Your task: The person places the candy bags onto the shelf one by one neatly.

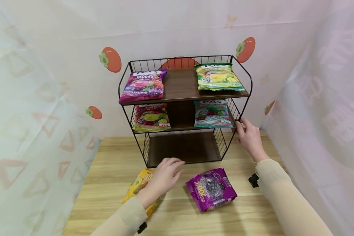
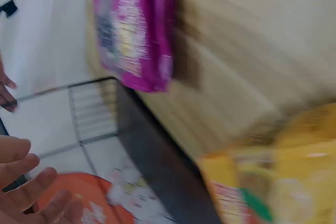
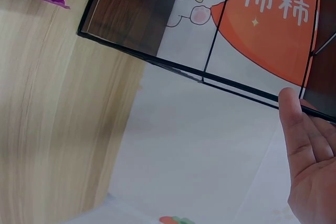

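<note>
A black wire rack (image 1: pixel 184 147) with three dark brown shelves stands at the back of the table. My right hand (image 1: pixel 250 136) grips its right front post at middle-shelf height; in the right wrist view the thumb lies on the near side of the black frame, the fingers behind it. My left hand (image 1: pixel 166 173) hovers in front of the bottom shelf with loosely bent fingers and nothing in them. Below and left of it lies a yellow candy bag (image 1: pixel 137 185), partly covered by the forearm. A purple candy bag (image 1: pixel 213 190) lies on the table between the hands.
On the top shelf sit a magenta berries bag (image 1: pixel 143 87) and a green-yellow bag (image 1: pixel 218 78). The middle shelf holds a red fruits bag (image 1: pixel 151 118) and a teal bag (image 1: pixel 213 114). A printed white cloth (image 1: pixel 177 39) hangs behind and at both sides.
</note>
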The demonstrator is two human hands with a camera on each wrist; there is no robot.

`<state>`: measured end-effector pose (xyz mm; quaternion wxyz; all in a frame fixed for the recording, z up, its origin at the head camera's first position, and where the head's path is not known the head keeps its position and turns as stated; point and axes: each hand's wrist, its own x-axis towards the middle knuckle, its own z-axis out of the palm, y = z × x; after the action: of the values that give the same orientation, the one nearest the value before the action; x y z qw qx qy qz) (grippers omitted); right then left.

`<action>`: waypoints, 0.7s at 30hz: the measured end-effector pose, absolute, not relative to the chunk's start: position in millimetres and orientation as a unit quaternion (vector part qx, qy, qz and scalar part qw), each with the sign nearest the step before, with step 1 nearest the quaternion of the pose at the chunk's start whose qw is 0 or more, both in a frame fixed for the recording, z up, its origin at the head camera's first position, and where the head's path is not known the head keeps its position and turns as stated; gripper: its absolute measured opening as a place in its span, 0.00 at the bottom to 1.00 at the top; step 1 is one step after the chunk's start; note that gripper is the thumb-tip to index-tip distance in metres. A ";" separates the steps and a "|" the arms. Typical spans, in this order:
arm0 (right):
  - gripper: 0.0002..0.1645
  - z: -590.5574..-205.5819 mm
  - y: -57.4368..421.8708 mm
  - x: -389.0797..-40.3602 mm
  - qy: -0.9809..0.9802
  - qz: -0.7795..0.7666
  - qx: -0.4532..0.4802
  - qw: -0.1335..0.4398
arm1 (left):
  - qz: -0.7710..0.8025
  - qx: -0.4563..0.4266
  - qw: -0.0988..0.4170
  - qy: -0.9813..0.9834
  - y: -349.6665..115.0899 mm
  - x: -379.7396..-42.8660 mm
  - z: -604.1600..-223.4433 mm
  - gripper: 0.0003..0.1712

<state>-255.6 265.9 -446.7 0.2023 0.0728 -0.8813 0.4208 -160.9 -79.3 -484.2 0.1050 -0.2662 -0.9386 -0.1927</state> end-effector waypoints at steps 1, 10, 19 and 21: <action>0.21 -447.0 265.3 -255.8 -0.881 0.422 0.074 0.200 | -0.191 -0.252 0.096 -0.944 -87.2 -159.5 -491.0 0.19; 0.19 -446.6 263.7 -255.3 -0.883 0.413 0.081 0.206 | -0.199 -0.127 0.064 -0.970 -154.7 -147.2 -543.2 0.23; 0.19 -446.7 264.7 -255.6 -0.881 0.418 0.079 0.209 | -0.205 -0.012 -0.007 -0.979 -196.0 -141.5 -570.6 0.39; 0.20 -446.6 264.8 -255.6 -0.881 0.417 0.079 0.209 | -0.214 0.011 -0.028 -0.976 -201.2 -141.2 -573.1 0.43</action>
<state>-255.6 264.8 -446.6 0.2095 0.0794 -0.8810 0.4167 -141.2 -201.2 -573.1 -0.0285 0.0108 -0.9764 -0.2138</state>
